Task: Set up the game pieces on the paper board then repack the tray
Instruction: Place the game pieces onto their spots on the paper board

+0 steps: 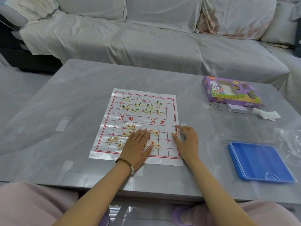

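My right grip pinches a red piece at the right edge of the paper board. I judge its place lies leftward, along the near rows. My left grip rests flat and released over the other red pieces, nearer to them. The blue tray sits well to the right on the surface.

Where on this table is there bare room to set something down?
Free: table left of the paper board, and the lane between board and blue tray. Crowded: board's near half, under left hand and right hand; far right by purple box.
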A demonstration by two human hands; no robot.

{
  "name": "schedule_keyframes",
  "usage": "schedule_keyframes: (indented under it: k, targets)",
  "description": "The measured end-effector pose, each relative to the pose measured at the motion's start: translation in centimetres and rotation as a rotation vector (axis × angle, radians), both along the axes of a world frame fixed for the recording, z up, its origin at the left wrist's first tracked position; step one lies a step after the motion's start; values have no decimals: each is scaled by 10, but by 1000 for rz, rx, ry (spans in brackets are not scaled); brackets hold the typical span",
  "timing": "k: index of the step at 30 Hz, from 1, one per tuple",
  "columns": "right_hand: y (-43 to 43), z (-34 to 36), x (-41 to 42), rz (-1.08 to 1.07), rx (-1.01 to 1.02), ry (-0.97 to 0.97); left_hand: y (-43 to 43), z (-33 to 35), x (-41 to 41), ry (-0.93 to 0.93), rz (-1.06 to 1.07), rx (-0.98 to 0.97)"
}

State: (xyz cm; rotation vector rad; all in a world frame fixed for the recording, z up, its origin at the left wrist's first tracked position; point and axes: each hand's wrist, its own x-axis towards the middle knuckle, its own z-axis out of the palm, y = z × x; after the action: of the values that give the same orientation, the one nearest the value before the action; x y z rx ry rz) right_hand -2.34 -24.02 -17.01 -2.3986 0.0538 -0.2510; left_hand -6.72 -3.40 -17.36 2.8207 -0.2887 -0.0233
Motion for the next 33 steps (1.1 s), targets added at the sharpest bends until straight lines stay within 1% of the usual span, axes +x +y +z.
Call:
schedule_keyframes:
  k: [4,7,10,13,17,21,23,26,29,31,33]
  targets:
    - [26,11,2,118,-118,-76,0,1,-1,-13,13,-8]
    - [43,17,9,230,-206,-17,0,0,-1,-24,23,-12]
    - [46,16,12,251,-244,17,0,-1,-1,-23,22,-15]
    - [40,14,1,250,-166,16,0,-1,-1,-26,19,-33]
    - [35,6,-14,374,-96,13,1,-2,-1,-46,21,-34]
    - [40,11,-14,308,31,24,2,-1,-2,-51,25,-41]
    - [44,15,-13,297,45,22,2,0,-3,-49,34,-52]
    - [48,16,-16,347,-13,30,3,3,-4,-52,18,-45]
    - [50,16,-12,335,-59,20,3,4,-6,-48,6,-19]
    - [53,18,-2,362,-149,27,3,4,-7,-43,15,-17]
    - [56,21,9,433,-274,47,4,3,-7,-42,24,-21]
